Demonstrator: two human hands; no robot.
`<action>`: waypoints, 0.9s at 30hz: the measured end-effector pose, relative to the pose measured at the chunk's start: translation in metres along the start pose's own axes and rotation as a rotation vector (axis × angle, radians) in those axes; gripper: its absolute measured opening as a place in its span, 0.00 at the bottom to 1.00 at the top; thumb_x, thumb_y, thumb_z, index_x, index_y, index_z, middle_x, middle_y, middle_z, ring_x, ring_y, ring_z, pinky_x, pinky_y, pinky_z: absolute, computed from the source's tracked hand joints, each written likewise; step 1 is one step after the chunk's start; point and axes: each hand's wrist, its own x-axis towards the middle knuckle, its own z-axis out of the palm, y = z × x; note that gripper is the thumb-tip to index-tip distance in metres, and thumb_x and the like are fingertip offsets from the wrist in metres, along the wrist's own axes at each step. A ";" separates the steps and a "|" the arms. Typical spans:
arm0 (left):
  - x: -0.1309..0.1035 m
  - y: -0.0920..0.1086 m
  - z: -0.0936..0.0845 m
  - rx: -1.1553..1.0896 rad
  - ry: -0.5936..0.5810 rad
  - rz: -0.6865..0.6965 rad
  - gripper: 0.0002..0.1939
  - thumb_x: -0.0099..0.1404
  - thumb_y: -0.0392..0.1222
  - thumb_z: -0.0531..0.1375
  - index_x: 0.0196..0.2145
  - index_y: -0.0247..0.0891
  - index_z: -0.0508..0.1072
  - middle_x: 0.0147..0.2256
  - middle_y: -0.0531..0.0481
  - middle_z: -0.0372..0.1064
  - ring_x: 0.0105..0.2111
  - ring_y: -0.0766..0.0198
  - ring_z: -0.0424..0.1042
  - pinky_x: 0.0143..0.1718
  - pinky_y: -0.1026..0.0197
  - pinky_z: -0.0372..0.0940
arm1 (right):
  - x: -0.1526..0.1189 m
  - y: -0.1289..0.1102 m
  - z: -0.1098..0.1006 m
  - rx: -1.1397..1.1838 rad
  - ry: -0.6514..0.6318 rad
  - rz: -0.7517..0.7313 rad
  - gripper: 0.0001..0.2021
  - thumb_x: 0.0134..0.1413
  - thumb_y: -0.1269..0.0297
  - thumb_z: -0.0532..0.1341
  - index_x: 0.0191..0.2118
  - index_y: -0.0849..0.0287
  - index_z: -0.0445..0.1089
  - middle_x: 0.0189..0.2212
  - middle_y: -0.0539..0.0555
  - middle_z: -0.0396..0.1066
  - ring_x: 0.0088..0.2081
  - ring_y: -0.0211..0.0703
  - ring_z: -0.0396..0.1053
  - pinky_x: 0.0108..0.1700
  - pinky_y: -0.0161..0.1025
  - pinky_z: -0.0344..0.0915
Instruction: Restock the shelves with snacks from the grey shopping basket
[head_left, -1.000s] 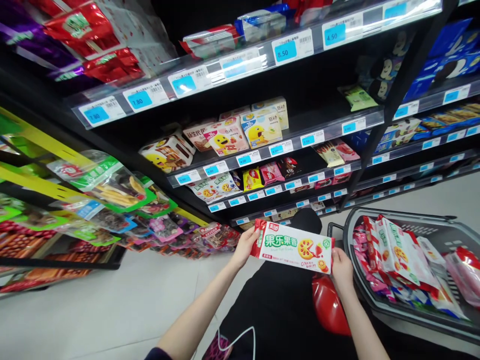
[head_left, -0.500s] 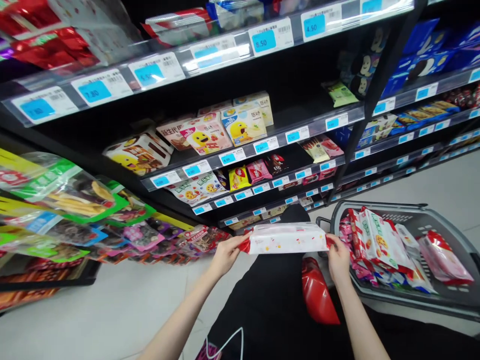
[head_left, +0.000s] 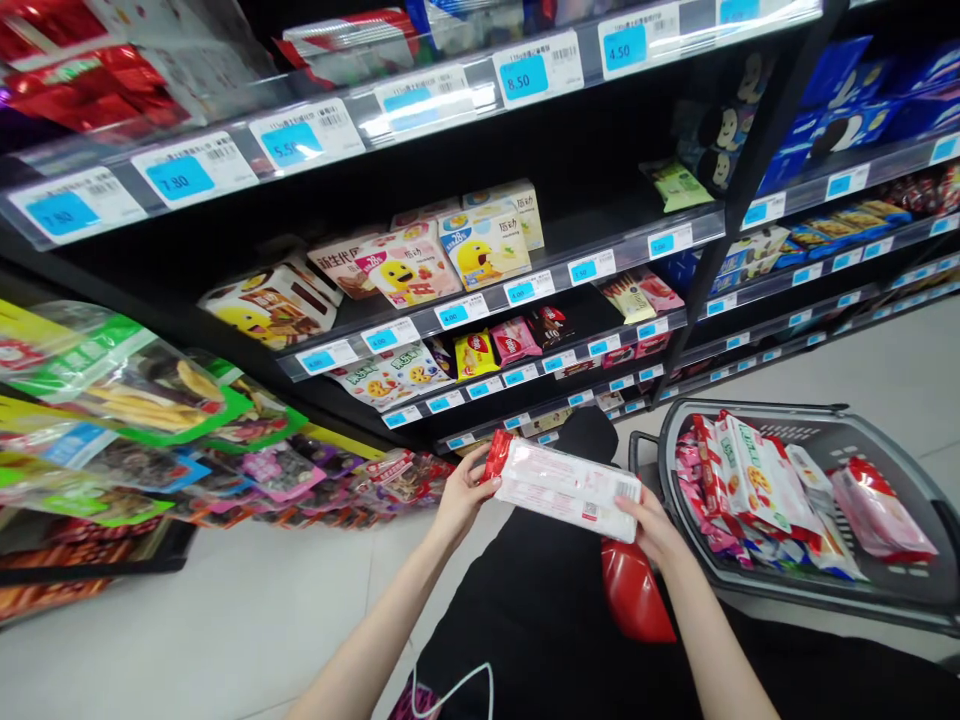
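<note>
A long white snack packet (head_left: pixel 559 488) with red ends is held up between my hands over my dark-clothed lap. My left hand (head_left: pixel 466 492) pinches its red left end, which sits higher. At the lower right end, my right hand (head_left: pixel 654 520) grips the packet with the thumb across its face. Small print and a square code show on the side turned up to me. Just below my right hand is a glossy red object (head_left: pixel 636 590) whose kind I cannot make out. The grey shopping basket (head_left: pixel 900 602) stands to the right of that hand.
Several snack packs, one of them a red-and-white biscuit packet (head_left: pixel 757 470), lie in the basket. Ahead are dark shelves with price tags and snack boxes (head_left: pixel 484 245). Hanging snack bags (head_left: pixel 161 385) crowd the left side. A white cord (head_left: pixel 457 690) runs near my lap.
The packet has turned in my hands: its printed side now faces me, its left end has risen and its right end has dropped. Both hands still hold it.
</note>
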 end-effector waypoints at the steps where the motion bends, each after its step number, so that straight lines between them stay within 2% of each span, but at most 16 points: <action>1: 0.003 0.002 0.004 0.006 -0.035 0.017 0.36 0.43 0.37 0.69 0.51 0.36 0.62 0.37 0.44 0.73 0.34 0.60 0.73 0.36 0.61 0.66 | -0.003 -0.007 0.000 -0.032 0.012 -0.045 0.25 0.29 0.64 0.72 0.40 0.58 0.67 0.33 0.54 0.73 0.35 0.51 0.72 0.37 0.46 0.68; 4: 0.011 0.006 0.017 0.092 -0.127 0.066 0.31 0.49 0.40 0.66 0.50 0.37 0.64 0.45 0.40 0.70 0.45 0.54 0.70 0.45 0.56 0.63 | -0.012 -0.035 -0.015 -0.191 0.165 -0.282 0.29 0.28 0.62 0.71 0.42 0.58 0.64 0.36 0.56 0.73 0.36 0.52 0.71 0.39 0.49 0.67; 5: 0.013 0.006 0.021 0.136 -0.153 0.069 0.30 0.50 0.42 0.65 0.51 0.37 0.64 0.47 0.40 0.69 0.48 0.53 0.67 0.46 0.55 0.62 | -0.014 -0.045 -0.025 -0.280 0.252 -0.371 0.30 0.29 0.61 0.71 0.43 0.58 0.64 0.37 0.57 0.72 0.37 0.52 0.71 0.40 0.49 0.67; 7: 0.015 0.004 0.028 0.229 -0.195 0.039 0.28 0.52 0.44 0.64 0.51 0.38 0.63 0.49 0.39 0.67 0.51 0.52 0.64 0.47 0.53 0.61 | -0.019 -0.061 -0.047 -0.504 0.522 -0.559 0.32 0.27 0.57 0.71 0.44 0.60 0.63 0.39 0.59 0.71 0.39 0.54 0.69 0.42 0.50 0.65; 10: 0.015 -0.005 0.033 0.326 -0.240 -0.070 0.26 0.53 0.47 0.62 0.49 0.37 0.65 0.47 0.39 0.69 0.46 0.54 0.68 0.44 0.54 0.62 | -0.018 -0.062 -0.083 -0.866 0.967 -0.714 0.36 0.28 0.50 0.68 0.47 0.64 0.62 0.41 0.64 0.69 0.42 0.59 0.66 0.45 0.53 0.62; 12: 0.014 -0.013 0.032 0.355 -0.261 -0.115 0.24 0.53 0.48 0.62 0.46 0.36 0.67 0.44 0.40 0.71 0.40 0.57 0.71 0.43 0.55 0.63 | -0.012 -0.048 -0.105 -1.032 1.099 -0.718 0.35 0.34 0.47 0.65 0.47 0.65 0.62 0.40 0.66 0.68 0.42 0.61 0.65 0.45 0.54 0.61; 14: 0.014 -0.018 0.032 0.365 -0.268 -0.108 0.21 0.52 0.48 0.62 0.43 0.35 0.69 0.41 0.40 0.72 0.38 0.58 0.71 0.43 0.56 0.62 | -0.001 -0.028 -0.125 -1.162 1.055 -0.760 0.31 0.41 0.47 0.60 0.47 0.67 0.62 0.40 0.68 0.67 0.43 0.62 0.64 0.45 0.54 0.60; 16: 0.015 -0.020 0.032 0.369 -0.266 -0.084 0.20 0.52 0.48 0.63 0.41 0.35 0.70 0.40 0.41 0.73 0.36 0.59 0.72 0.43 0.57 0.62 | 0.009 -0.007 -0.140 -1.333 0.878 -0.791 0.26 0.47 0.52 0.55 0.47 0.68 0.61 0.42 0.70 0.65 0.47 0.61 0.60 0.47 0.53 0.58; 18: 0.015 -0.018 0.032 0.384 -0.265 -0.076 0.19 0.52 0.48 0.63 0.39 0.34 0.71 0.39 0.41 0.73 0.35 0.59 0.72 0.41 0.58 0.63 | 0.016 0.010 -0.148 -1.495 0.793 -0.720 0.21 0.50 0.58 0.52 0.46 0.69 0.61 0.41 0.70 0.64 0.47 0.61 0.59 0.48 0.52 0.57; 22: 0.013 -0.010 0.032 0.410 -0.287 -0.096 0.17 0.53 0.47 0.63 0.38 0.35 0.72 0.39 0.42 0.73 0.35 0.60 0.72 0.39 0.59 0.64 | 0.018 0.030 -0.147 -1.699 0.821 -0.542 0.18 0.48 0.65 0.52 0.46 0.67 0.61 0.40 0.69 0.64 0.44 0.61 0.60 0.44 0.51 0.58; 25: 0.011 -0.002 0.027 0.442 -0.298 -0.065 0.15 0.53 0.46 0.63 0.37 0.35 0.73 0.38 0.43 0.74 0.35 0.59 0.72 0.38 0.59 0.64 | 0.009 0.039 -0.141 -1.715 0.792 -0.556 0.14 0.48 0.67 0.51 0.42 0.63 0.66 0.40 0.69 0.64 0.44 0.62 0.62 0.43 0.54 0.59; 27: 0.009 0.011 0.021 0.499 -0.308 0.022 0.14 0.54 0.45 0.62 0.37 0.36 0.73 0.37 0.43 0.74 0.36 0.58 0.72 0.38 0.59 0.64 | 0.004 0.041 -0.137 -1.584 0.800 -0.617 0.11 0.47 0.67 0.52 0.36 0.58 0.69 0.37 0.66 0.65 0.42 0.64 0.64 0.41 0.58 0.59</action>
